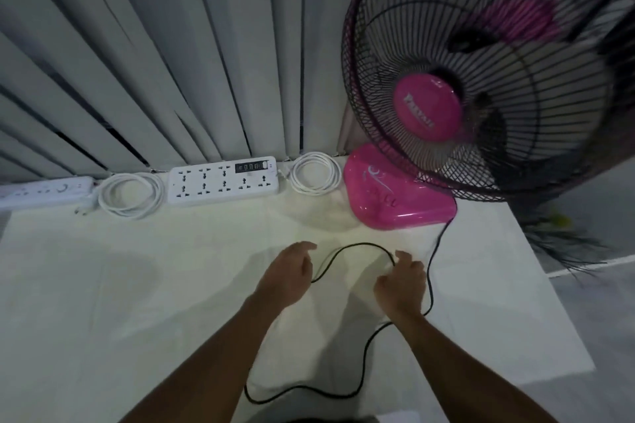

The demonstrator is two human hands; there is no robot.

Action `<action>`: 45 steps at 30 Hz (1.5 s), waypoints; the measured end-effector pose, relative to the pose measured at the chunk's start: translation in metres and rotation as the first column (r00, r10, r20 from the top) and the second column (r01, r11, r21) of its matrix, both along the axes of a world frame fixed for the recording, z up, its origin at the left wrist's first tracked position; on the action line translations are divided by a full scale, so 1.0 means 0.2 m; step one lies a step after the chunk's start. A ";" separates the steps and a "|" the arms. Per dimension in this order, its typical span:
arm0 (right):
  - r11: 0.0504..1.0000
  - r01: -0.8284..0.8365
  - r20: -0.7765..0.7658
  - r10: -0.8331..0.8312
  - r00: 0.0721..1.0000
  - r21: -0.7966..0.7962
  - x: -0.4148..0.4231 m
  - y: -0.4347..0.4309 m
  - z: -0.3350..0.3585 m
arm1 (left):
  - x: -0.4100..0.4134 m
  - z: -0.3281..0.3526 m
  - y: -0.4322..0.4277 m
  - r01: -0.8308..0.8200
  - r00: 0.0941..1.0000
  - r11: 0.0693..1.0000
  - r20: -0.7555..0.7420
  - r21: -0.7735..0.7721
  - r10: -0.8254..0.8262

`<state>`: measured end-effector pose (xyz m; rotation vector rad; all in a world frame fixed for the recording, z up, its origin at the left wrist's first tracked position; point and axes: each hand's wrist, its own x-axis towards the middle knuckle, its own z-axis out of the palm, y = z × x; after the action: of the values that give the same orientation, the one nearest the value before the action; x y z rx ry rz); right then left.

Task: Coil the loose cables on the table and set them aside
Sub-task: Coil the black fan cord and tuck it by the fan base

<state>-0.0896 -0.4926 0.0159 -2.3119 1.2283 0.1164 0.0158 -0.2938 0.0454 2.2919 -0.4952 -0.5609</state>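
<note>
My right hand (pixel 402 285) pinches the black cable (pixel 354 245) at the desk's (pixel 137 285) two o'clock; my left hand (pixel 288 271) hangs open-fingered. I'd feed even loops leftward, avoiding twists, slack trailing toward six.

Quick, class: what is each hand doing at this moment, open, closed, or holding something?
Left hand: fingers loosely curled, open; the black cable runs to its palm.
Right hand: fingers pinching the black cable.

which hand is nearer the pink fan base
Right. The right hand sits just in front of the pink fan base, pinching the black cable. The left hand is further to the left, fingers spread.
</note>
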 end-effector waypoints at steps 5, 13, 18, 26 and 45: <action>0.966 0.036 0.024 -0.043 0.999 0.255 -0.01 0.00 0.01 | -0.12 0.06 0.02 0.075 0.985 0.992 -0.148 -0.100 -0.089; 0.916 -0.394 0.589 0.279 0.758 0.073 -0.08 0.29 0.17 | -0.10 0.35 -0.08 -0.508 0.683 0.813 -0.708 -0.284 0.179; 0.742 -0.670 0.556 0.542 0.630 0.035 -0.14 0.41 0.21 | -0.06 0.52 -0.01 -0.536 0.707 0.747 -0.692 -0.393 0.143; 0.858 -0.513 0.682 0.378 0.626 -0.005 -0.08 0.44 0.45 | -0.09 0.68 0.30 -0.448 0.608 0.727 -0.773 -0.520 -0.178; 0.605 -0.711 0.581 0.741 0.337 -0.358 0.05 0.30 0.75 | -0.05 0.76 0.18 -0.532 0.772 0.203 -0.569 -0.822 -0.282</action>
<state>-0.0796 -0.4325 0.1658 -2.3909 -0.2649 -0.4475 0.0055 -0.2578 0.1977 0.7231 -0.1575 -0.6036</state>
